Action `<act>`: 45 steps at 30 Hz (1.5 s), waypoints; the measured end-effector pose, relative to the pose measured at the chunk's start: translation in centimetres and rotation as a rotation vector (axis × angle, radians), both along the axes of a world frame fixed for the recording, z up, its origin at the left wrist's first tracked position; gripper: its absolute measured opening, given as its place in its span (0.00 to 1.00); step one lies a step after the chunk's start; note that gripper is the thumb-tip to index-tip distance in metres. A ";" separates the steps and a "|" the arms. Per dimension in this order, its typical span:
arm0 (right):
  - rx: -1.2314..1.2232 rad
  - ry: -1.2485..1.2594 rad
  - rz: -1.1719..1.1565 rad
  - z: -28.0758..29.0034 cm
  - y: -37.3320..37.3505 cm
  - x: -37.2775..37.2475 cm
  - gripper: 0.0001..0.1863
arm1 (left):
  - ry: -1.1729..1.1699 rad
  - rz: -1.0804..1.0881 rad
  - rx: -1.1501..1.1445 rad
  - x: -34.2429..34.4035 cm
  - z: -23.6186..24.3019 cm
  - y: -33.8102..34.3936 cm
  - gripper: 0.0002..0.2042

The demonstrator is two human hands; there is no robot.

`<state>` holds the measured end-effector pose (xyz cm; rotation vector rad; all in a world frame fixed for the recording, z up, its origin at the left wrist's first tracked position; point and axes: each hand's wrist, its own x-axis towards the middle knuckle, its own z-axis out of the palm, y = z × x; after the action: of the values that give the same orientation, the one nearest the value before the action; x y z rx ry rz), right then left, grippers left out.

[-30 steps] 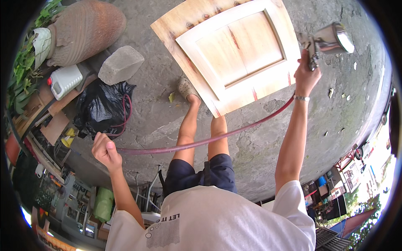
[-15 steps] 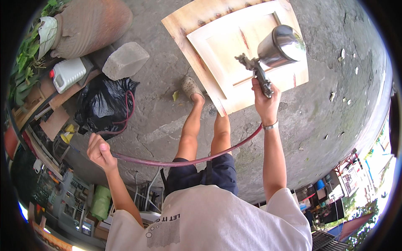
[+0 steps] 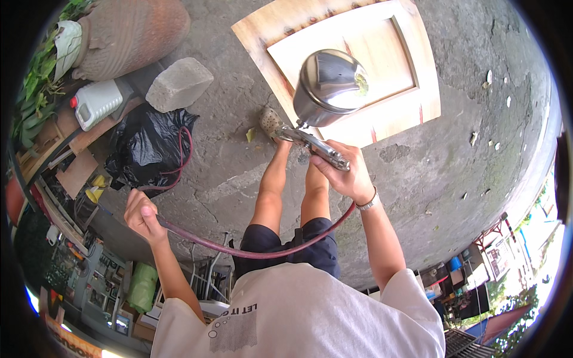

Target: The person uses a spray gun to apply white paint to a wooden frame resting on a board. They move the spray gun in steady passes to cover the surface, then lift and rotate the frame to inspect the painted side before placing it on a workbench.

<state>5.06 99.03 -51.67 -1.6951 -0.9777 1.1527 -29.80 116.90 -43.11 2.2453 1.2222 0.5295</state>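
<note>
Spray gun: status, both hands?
Right hand gripping spray gun. Left hand closed around red hose. Silver cup hides part of wooden panel.

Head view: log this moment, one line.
left hand: holds hose | right hand: holds spray gun | hose: sags between hands | panel: partly hidden by spray gun

Block (image 3: 179,85) between jug (image 3: 98,104) and panel (image 3: 382,68); bag (image 3: 143,146) left of legs (image 3: 271,179).

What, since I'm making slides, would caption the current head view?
Right hand holding a spray gun near a wooden panel, left hand gripping the red hose.
</note>
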 end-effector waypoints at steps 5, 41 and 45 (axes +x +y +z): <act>-0.144 -0.152 -0.069 -1.2 0.9 2.1 0.11 | -0.003 -0.006 -0.007 1.1 0.0 -0.5 0.25; -0.098 -0.901 -0.883 -6.9 -0.4 26.3 0.16 | 0.016 -0.104 0.017 5.1 -0.9 -1.5 0.26; -0.123 -0.709 -0.694 -7.1 -1.0 23.0 0.15 | -0.011 -0.067 0.002 3.9 -0.8 -1.5 0.26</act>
<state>28.02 98.02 -58.74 -2.3442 -0.6049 0.1464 -25.94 115.45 -43.87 2.2729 1.1371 0.5171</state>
